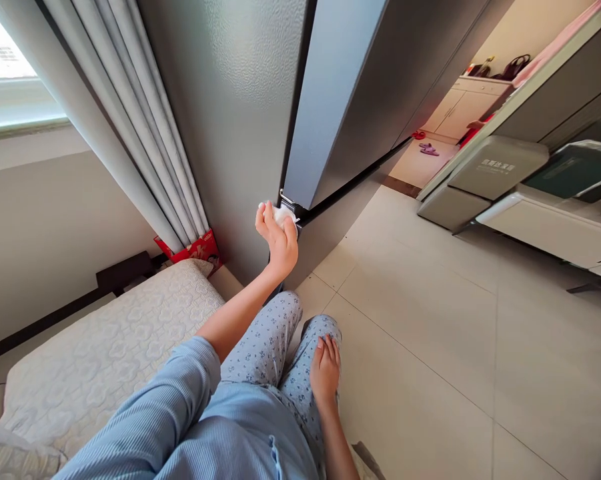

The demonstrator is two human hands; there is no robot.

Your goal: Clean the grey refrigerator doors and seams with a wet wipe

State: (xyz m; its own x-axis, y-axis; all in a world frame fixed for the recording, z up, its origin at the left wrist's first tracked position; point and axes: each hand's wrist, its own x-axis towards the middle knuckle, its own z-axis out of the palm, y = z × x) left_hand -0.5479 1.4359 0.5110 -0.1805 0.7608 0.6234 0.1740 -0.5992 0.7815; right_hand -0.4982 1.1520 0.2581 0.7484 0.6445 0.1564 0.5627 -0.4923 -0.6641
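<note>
My left hand [278, 241] is raised and closed around a small white cloth [281, 213]. It presses the cloth against the bottom corner of a tall dark grey fridge [230, 120], right by the metal hinge [288, 199] of its open door [335, 93]. My right hand [325, 365] rests flat on my knee, fingers stretched out on the blue patterned trousers [270, 347], and holds nothing. I am crouched low in front of the fridge.
Grey curtains [130, 113] hang left of the fridge, with a red box [196, 249] at their foot. A quilted white mattress [105, 353] lies at the left. Pale floor tiles [455, 347] stretch right towards grey bins [495, 167], a cabinet [467, 100] and pink slippers [429, 149].
</note>
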